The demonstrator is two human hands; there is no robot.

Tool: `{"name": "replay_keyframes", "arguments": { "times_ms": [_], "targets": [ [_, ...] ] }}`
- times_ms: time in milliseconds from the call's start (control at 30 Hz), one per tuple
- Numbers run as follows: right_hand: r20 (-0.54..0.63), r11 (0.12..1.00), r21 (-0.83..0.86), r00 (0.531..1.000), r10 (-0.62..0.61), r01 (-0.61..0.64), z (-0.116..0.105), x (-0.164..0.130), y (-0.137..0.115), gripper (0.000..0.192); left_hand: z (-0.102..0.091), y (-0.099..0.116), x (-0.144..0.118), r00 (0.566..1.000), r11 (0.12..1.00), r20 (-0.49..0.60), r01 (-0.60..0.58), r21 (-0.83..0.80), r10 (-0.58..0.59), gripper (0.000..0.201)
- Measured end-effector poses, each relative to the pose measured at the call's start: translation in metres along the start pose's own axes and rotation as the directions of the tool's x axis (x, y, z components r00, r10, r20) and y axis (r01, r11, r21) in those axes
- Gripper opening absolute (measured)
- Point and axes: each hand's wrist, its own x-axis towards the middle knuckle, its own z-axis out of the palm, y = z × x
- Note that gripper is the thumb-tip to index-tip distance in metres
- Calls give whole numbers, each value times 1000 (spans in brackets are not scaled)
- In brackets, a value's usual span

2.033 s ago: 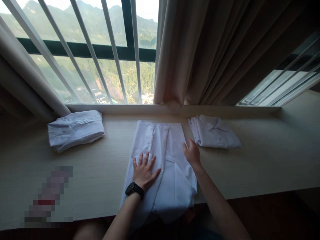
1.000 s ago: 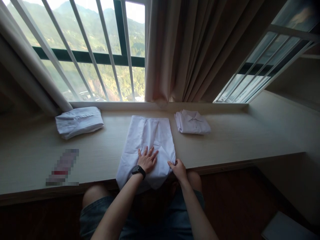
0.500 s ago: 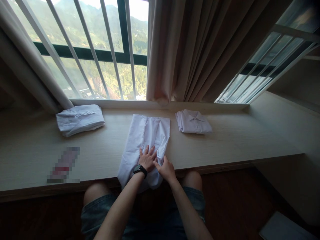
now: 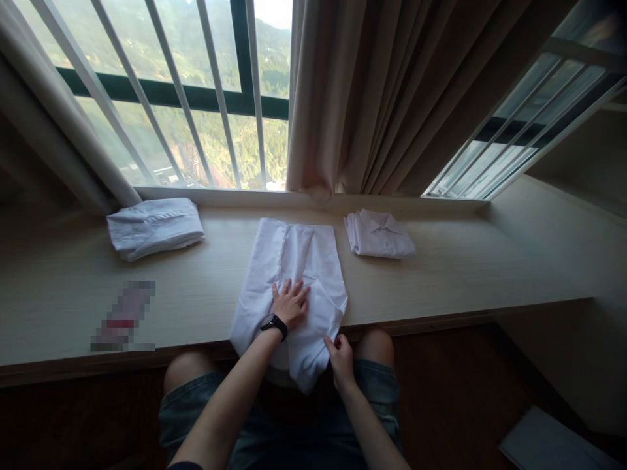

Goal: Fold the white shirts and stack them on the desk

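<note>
A soft white shirt (image 4: pixel 294 261), creased and partly folded, is spread on the pale wood-grain worktop (image 4: pixel 465 274). It is pressed by the flat, open left hand (image 4: pixel 290 304); its hanging hem is pinched by the right hand (image 4: pixel 339 356).

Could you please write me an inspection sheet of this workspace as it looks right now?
Surface: long pale wooden ledge under the window, in shade.
Job's things: white shirt spread flat in the middle, its near end hanging over the ledge's front edge.
Clutter: folded white shirt at far left; smaller folded shirt at far right; a blurred-out item near the front left.
Grippers: left hand, with a black watch on the wrist, pressed flat on the spread shirt; right hand pinching its hanging lower right corner.
Cables: nothing seen.
Surroundings: barred window with green hills outside, beige curtain, dark floor below.
</note>
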Motion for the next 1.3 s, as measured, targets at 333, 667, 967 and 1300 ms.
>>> {"name": "replay_keyframes", "arguments": {
  "times_ms": [333,667,967,1300],
  "targets": [
    [213,948,255,967,138,-192,-4,-11,-10,47,-16,-11,105,984,979,101,-158,126,146,39],
    [113,1000,-15,993,26,-24,-10,-12,-19,51,-18,-16,131,982,968,117,-169,186,149,30],
    [88,996,-83,995,38,-30,-4,-11,-18,55,-24,9,104,991,968,27,-135,210,132,33],
    [131,996,41,988,76,-82,-7,-11,-24,58,-15,-4,74,998,972,52,-56,228,45,29]
  ]
}}
